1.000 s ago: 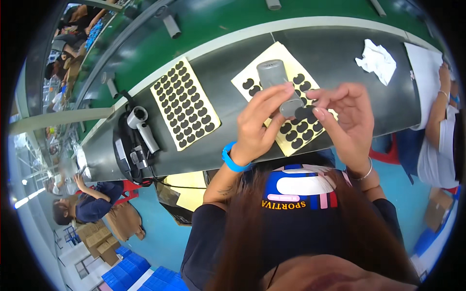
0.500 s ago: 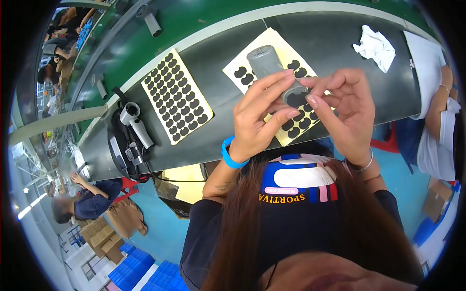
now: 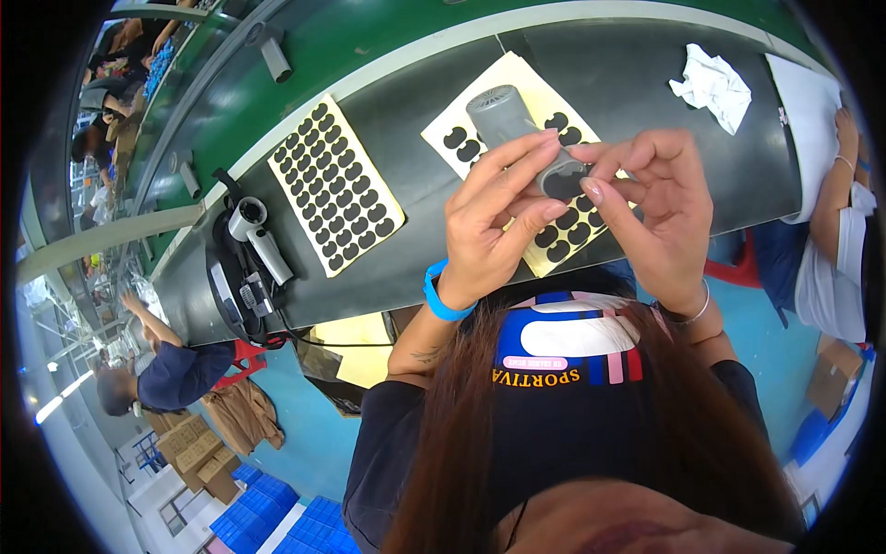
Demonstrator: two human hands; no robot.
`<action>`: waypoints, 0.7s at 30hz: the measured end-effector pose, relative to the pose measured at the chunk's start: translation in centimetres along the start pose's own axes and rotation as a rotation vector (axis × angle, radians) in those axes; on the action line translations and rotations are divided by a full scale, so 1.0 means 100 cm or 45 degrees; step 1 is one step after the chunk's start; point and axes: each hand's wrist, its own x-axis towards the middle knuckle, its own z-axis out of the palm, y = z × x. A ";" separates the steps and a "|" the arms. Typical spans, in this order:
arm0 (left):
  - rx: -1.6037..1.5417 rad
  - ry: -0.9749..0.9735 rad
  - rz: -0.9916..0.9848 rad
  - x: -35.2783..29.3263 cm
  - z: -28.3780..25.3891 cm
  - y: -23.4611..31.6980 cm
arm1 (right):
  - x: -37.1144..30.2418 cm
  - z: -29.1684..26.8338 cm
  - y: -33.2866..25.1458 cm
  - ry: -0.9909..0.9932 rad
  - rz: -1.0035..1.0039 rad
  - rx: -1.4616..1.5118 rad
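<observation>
The left hand [image 3: 484,226] is curled around a gray housing [image 3: 504,114], its fingers covering the middle, so how the vented far end joins the near end cannot be seen. Thumb and forefinger of the right hand [image 3: 663,196] meet that near end, at the edge of a dark pad [image 3: 562,182]; whether they pinch the pad or only press it cannot be told. The housing is over a cream sheet [image 3: 508,72] on the dark bench [image 3: 609,78]; hands and housing hide much of the sheet, and its black cutouts cannot be fully counted. A second cream sheet [image 3: 394,211] lies to the left, its rows of cutouts too small to number surely. Farther left is one gray dryer [image 3: 269,255], tangled among black parts that are hard to tell apart. Two gray tubular parts [image 3: 275,61] are on the green surface [image 3: 369,39] beyond. One crumpled white cloth [image 3: 713,90] rests at the right, near a single co-worker [image 3: 831,249] cut off by the lens rim.
</observation>
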 end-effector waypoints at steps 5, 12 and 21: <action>-0.049 0.006 -0.001 0.001 0.002 0.000 | 0.000 -0.001 0.000 0.005 0.008 0.020; -0.048 -0.004 -0.015 0.000 0.001 0.001 | 0.000 -0.001 0.000 -0.015 0.003 0.014; 0.015 -0.013 -0.001 0.001 -0.001 0.002 | 0.001 0.000 -0.001 0.001 0.011 -0.038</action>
